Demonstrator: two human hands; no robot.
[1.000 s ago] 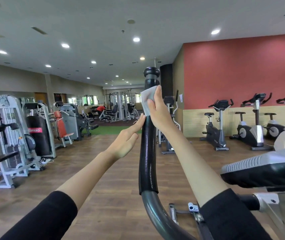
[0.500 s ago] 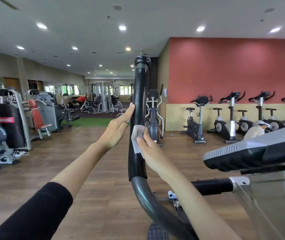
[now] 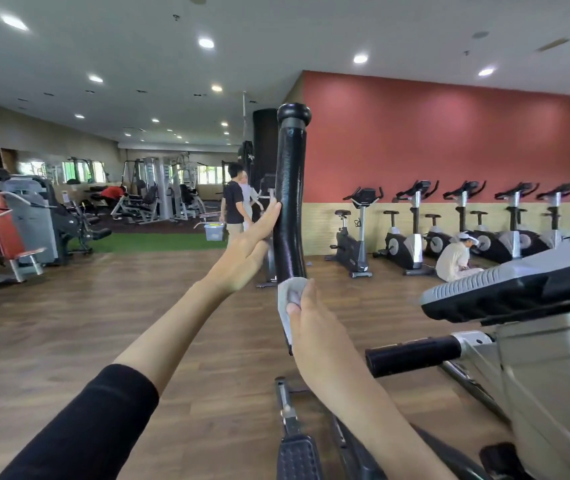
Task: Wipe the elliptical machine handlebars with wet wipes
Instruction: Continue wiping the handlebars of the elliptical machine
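Note:
The elliptical's upright handlebar [image 3: 290, 202] is a black foam-covered bar with a round knob on top, standing in the middle of the view. My right hand [image 3: 314, 317] wraps a white wet wipe [image 3: 288, 292] around the lower end of the foam grip. My left hand [image 3: 248, 251] has straight fingers, and their tips touch the left side of the bar higher up. A short black horizontal grip [image 3: 411, 355] sticks out from the machine body on the right.
The elliptical console [image 3: 512, 289] and silver body [image 3: 553, 375] fill the right. A foot pedal [image 3: 297, 455] lies below. Two people [image 3: 235, 202] stand beyond the bar. Another person [image 3: 455, 259] sits by the exercise bikes [image 3: 411, 230] along the red wall. Weight machines [image 3: 23, 223] stand at the left.
My right hand has slid the wipe down the handlebar from near the top to the bottom of the foam grip. My left hand stayed against the bar's left side. The camera view has shifted.

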